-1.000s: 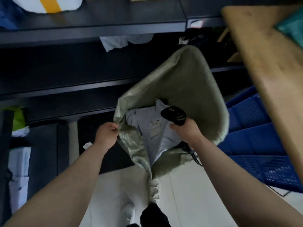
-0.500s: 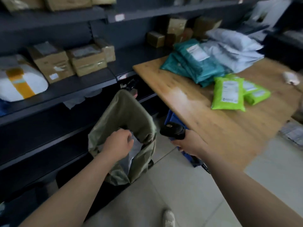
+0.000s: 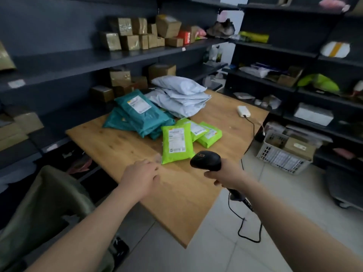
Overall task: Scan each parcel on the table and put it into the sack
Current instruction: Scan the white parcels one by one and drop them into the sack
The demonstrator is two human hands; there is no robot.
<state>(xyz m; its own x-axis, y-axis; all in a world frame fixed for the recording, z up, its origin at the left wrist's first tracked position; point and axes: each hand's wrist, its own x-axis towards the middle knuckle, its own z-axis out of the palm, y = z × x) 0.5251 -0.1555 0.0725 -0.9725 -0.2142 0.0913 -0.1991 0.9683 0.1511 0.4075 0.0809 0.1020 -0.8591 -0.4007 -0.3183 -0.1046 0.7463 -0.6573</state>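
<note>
Scanner [image 3: 206, 160] sat clenched in my right hand [image 3: 225, 174] while my empty, loose-fingered left hand [image 3: 140, 176] hovered near the front green parcel [image 3: 176, 143].

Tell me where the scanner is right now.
The scanner is gripped in the right hand, held above the table's near right edge, just right of the closest green parcel.
</note>
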